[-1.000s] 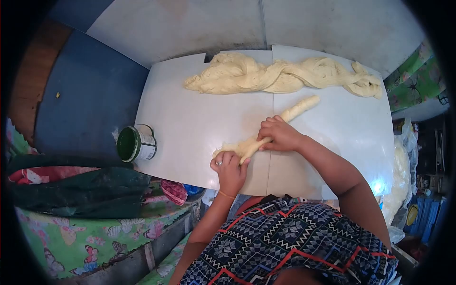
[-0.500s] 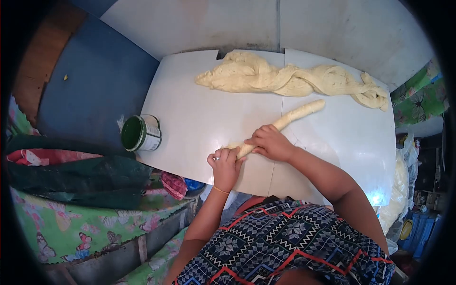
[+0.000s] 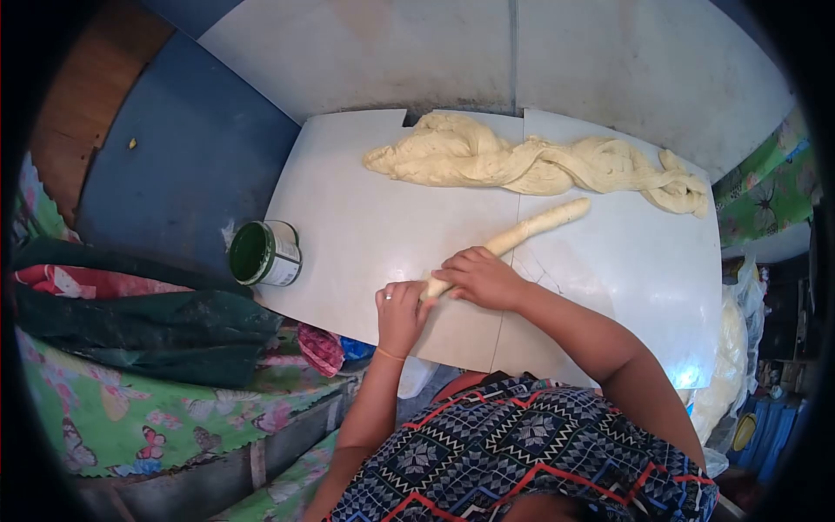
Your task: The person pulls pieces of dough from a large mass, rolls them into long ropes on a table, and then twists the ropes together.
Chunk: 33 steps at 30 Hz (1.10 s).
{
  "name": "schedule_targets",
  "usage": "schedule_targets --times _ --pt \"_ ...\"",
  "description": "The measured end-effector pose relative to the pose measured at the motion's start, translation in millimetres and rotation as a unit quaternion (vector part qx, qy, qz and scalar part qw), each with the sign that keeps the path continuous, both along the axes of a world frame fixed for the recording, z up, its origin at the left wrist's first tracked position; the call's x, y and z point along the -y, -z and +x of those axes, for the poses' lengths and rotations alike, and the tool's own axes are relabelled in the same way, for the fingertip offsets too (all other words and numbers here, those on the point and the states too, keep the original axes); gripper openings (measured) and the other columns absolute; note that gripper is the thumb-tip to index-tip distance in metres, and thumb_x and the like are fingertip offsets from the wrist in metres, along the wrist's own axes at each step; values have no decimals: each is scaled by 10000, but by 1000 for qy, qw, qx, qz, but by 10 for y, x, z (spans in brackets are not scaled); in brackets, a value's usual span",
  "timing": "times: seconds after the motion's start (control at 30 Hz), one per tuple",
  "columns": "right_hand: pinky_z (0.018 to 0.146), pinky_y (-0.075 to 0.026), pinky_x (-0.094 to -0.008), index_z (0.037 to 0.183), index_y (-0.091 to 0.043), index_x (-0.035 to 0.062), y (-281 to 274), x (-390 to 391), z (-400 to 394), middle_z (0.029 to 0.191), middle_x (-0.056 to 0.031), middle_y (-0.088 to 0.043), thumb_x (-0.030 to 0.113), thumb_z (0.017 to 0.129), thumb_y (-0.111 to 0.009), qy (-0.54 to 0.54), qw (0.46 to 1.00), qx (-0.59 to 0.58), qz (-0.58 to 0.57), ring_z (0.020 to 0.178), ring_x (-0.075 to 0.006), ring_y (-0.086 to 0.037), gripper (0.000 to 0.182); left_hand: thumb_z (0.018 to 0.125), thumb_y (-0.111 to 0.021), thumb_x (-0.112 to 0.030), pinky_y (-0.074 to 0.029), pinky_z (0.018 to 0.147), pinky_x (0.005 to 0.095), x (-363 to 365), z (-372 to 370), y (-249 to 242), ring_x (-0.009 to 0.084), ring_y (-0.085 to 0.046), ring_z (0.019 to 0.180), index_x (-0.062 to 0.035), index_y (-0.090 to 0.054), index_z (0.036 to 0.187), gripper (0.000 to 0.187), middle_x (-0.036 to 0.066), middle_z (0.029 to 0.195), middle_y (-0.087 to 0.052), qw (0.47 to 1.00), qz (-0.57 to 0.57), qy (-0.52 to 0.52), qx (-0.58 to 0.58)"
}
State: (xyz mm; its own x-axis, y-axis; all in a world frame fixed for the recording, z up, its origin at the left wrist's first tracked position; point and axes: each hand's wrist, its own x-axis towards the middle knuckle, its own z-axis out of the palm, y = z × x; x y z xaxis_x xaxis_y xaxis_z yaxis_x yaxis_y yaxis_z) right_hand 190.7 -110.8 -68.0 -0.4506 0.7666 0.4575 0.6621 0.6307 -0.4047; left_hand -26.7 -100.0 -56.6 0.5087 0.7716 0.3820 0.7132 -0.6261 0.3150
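A pale rope of dough (image 3: 544, 220) lies slantwise on the white tabletop, its free end pointing to the upper right. My right hand (image 3: 478, 277) is closed over its lower part, fingers curled across the top. At the lower left end, my left hand (image 3: 402, 313), with a ring on one finger, grips the dough; the fingers hide the tip. Both hands are close together, with a short piece of the rope showing between them. Behind the rope a large, long twisted mass of dough (image 3: 487, 157) stretches along the back of the table.
A green-lined tub (image 3: 280, 257) stands at the table's left edge. Walls close off the back and left. Dark green cloth (image 3: 148, 326) and butterfly-print fabric (image 3: 200, 418) lie at lower left. Plastic-wrapped bags (image 3: 731, 331) are beyond the right edge.
My right hand has slid a little down and left along the dough rope, closer to my left hand. The flattened dough end above my left fingers no longer shows. The camera view has shifted slightly.
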Motion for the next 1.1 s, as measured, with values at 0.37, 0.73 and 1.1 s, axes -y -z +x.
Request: schedule_targets --times 0.37,0.73,1.1 --pt "816 -366 -360 916 -650 138 -235 -83 29 915 -36 -568 360 770 -721 -25 976 59 -208 941 -215 -530 274 818 -671 -232 -299 864 429 218 -109 32 322 -492 962 -43 -612 890 211 113 903 -570 994 -48 -101 6" --pt "838 -383 -335 985 -665 150 -28 -58 -84 909 -14 -577 268 825 -654 51 998 15 40 940 -191 -543 200 807 -695 -302 -324 888 415 3 -281 -24 270 -521 965 -76 -678 1031 318 52 916 -617 999 -40 -15 3" --pt "748 -406 -369 988 -622 129 -151 -284 -172 863 -50 -583 283 867 -577 115 988 100 -11 872 -225 -583 201 842 -599 -151 -357 871 456 -69 93 4 340 -542 989 3 -603 1163 357 145 917 -616 988 -44 -135 51"
